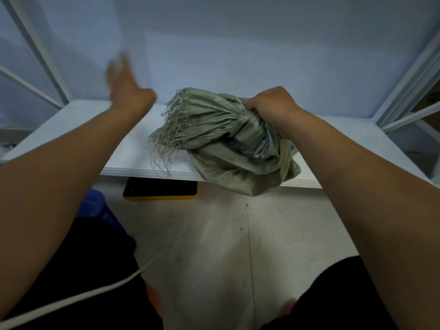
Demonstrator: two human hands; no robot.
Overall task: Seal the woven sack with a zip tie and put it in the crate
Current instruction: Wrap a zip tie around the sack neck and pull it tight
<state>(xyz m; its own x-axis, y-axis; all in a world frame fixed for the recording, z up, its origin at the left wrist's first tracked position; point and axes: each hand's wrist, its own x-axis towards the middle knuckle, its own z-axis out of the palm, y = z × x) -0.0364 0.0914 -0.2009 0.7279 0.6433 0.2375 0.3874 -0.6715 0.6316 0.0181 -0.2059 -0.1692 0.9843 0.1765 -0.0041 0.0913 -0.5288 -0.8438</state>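
Gripping the sack point(228, 148) by its bunched neck with the right hand point(271, 108), curled tight round the cloth. Resting on the white table point(83, 125), with the fat bottom end hanging over the front edge. Lying on a slant: frayed mouth up and to the left, full part down and to the right, just under the right hand. Pointing those loose threads toward the left hand point(123, 84), up in the air over the far left of the table and well apart from the sack. Looks spread wide there and holding nothing, though too blurred to be sure of each finger. Much nearer the right hand, then, and touching it. No zip tie to be seen anywhere, so most likely not sealed yet. Next, probably, fetching a tie with the left hand and coming in from the left, past the threads, to the neck right beside the right fist. Under the table's front edge, a dark thing point(160, 190) with a yellow rim.
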